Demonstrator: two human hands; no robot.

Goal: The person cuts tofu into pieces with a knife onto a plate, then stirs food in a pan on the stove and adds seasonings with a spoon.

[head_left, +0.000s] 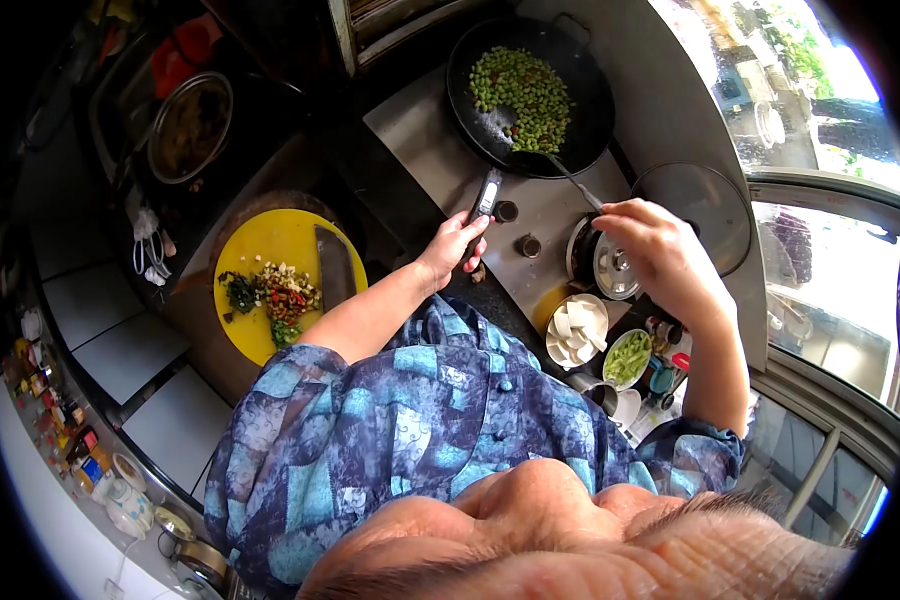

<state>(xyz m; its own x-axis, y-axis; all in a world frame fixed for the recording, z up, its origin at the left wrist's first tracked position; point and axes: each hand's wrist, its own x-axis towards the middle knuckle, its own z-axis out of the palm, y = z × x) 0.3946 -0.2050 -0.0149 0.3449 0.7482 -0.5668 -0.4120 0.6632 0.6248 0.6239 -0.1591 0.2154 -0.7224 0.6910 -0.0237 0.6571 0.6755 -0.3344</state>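
Note:
My left hand (455, 246) is closed round the black handle (486, 200) of a dark wok (595, 100). Green beans cut into small pieces (525, 85), with reddish bits among them, lie in the wok. Between the fingers of my right hand (660, 250) is the end of a long-handled metal spatula (576, 184). It reaches down over the wok's near rim, and its head is partly hidden at the beans. Below that hand sits a small pot with a glass lid (615, 270).
A cleaver (335, 265) and chopped ingredients (280, 290) lie on the yellow cutting board (245, 240). Near my body stand a bowl of white slices (577, 330) and a bowl of green pieces (628, 358). A large glass lid (705, 215) leans by the window. Another pan (191, 127) stands left.

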